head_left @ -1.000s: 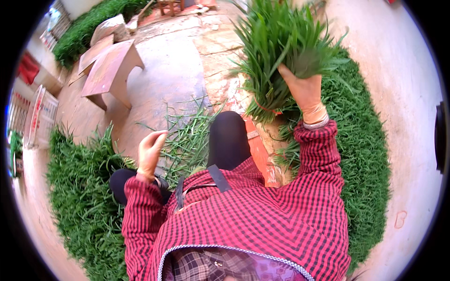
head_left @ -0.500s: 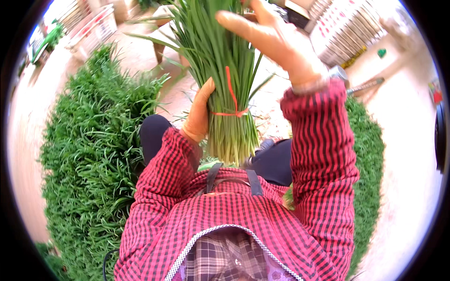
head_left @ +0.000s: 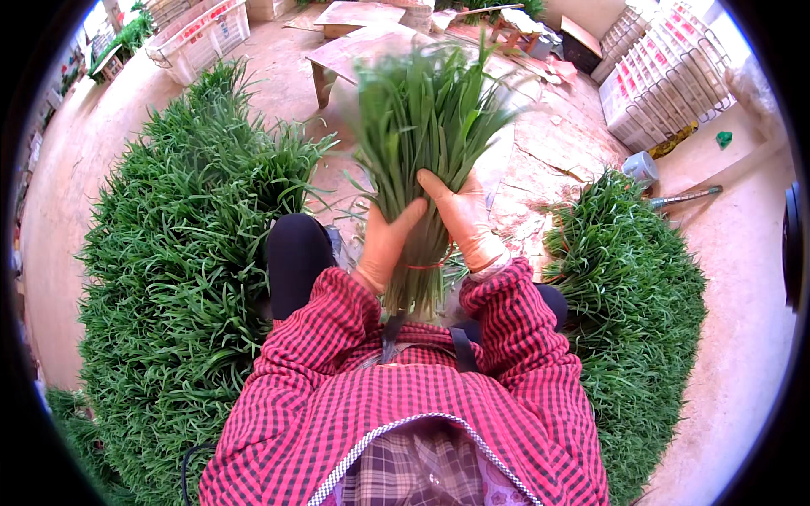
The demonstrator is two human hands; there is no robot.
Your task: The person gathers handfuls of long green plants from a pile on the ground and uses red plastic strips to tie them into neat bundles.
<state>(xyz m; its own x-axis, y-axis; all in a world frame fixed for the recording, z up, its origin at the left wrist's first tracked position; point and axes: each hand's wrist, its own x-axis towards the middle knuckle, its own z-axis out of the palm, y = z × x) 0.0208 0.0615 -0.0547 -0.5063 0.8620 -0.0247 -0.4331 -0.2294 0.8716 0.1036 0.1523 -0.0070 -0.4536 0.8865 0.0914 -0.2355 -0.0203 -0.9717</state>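
Observation:
A bunch of garlic chives (head_left: 426, 126) stands upright in front of me, long flat green leaves up and paler stem ends down towards my lap. A thin red tie (head_left: 429, 266) circles its lower part. My left hand (head_left: 386, 240) is closed round the left side of the bunch, and my right hand (head_left: 462, 219) grips the right side, both thumbs across its front just above the tie. Leaf tips and stem ends are blurred by motion. The fingers behind the bunch are hidden.
Large heaps of similar greens lie on the floor, one at my left (head_left: 177, 278), another at my right (head_left: 633, 312). Ahead stands a low table (head_left: 363, 49). Stacked white crates (head_left: 666, 80) are at the far right, beyond a pale cup (head_left: 639, 169); a white crate (head_left: 202, 42) stands far left.
My right hand, raised beside the upper leaves with fingers apart, has come down and closed on the bunch. The bunch has shifted lower, and both hands now grip it above the tie.

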